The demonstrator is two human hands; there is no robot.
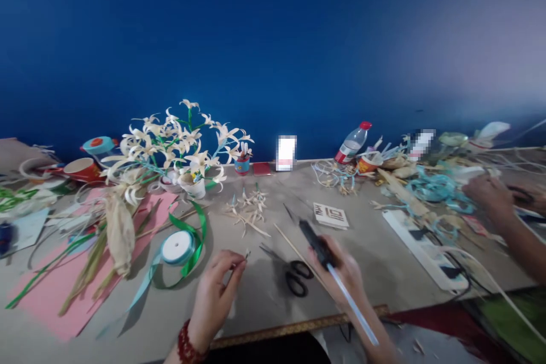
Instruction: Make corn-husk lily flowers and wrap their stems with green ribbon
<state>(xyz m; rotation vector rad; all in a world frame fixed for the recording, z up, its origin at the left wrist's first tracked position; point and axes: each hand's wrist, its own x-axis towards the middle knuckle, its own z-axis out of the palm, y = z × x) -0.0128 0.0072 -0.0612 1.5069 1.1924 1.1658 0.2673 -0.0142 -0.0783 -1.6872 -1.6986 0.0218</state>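
Observation:
My left hand (218, 281), low in the middle, pinches a tiny pale piece (247, 253) between thumb and fingertips; its kind is too small to make out. Wrapped in my right hand (345, 273) is a black hot glue gun (316, 242), its nozzle aimed up and left. A clear glue stick (353, 302) sticks out of its back end. Between my hands lie black-handled scissors (296, 284) with their blades pointing left. A thin wooden stick (292, 240) passes under the right hand. Small husk flowers (249, 209) lie beyond the left hand.
Husk flowers (187, 139) stand in a pot at the back left. Nearer are a ribbon spool (176, 247), corn husks (119, 233) and pink paper (51, 307). A bottle (355, 142), a power strip (422, 253) and another person's hand (486, 193) are at right.

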